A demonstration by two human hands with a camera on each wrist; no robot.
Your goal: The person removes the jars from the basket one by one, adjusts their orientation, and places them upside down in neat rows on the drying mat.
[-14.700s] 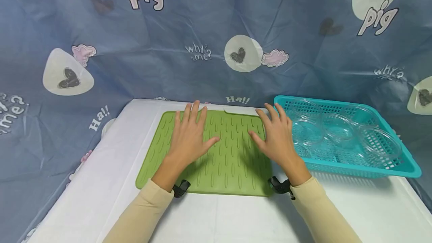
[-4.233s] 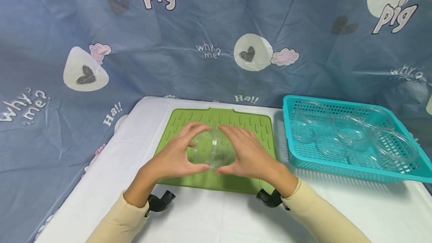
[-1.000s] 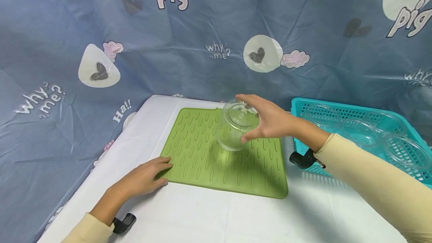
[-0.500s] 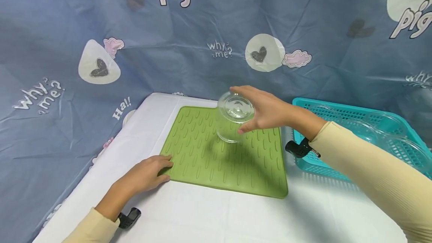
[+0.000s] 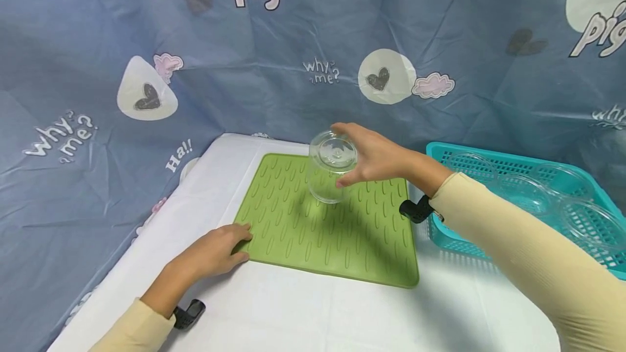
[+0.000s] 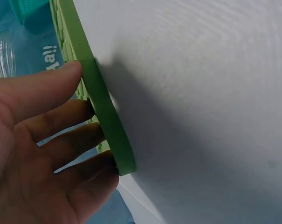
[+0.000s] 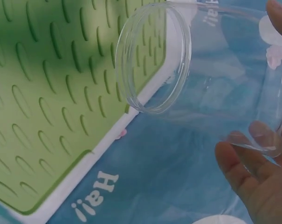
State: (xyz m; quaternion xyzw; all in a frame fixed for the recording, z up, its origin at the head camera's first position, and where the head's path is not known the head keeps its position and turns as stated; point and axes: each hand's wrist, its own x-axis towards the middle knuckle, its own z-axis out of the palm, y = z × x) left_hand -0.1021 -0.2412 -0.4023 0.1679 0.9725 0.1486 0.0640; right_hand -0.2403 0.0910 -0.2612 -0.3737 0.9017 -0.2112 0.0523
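My right hand [image 5: 374,156] grips a clear round container [image 5: 320,178] by its base end, thumb on the near side and fingers on the far side. The container is upside down, its flat base up and its ringed rim facing the green mat [image 5: 293,243]. In the right wrist view, the container's rim [image 7: 152,109] points toward the mat and my fingertips [image 7: 229,161] show through the clear wall. My left hand [image 5: 215,251] rests on the mat's near left corner. In the left wrist view, its thumb [image 6: 68,79] and fingertips touch the mat's thick edge [image 6: 108,116].
A turquoise basket [image 5: 455,246] stands to the right of the mat, holding several clear round containers [image 5: 525,197]. My right forearm passes over its near left part. A white cloth [image 5: 293,308] covers the table, and a blue printed sheet [image 5: 274,102] hangs behind.
Earlier both hands held the container sideways over the mat. Since then my left hand went to the mat's corner. Over the last second my right hand and the container shifted slightly left.
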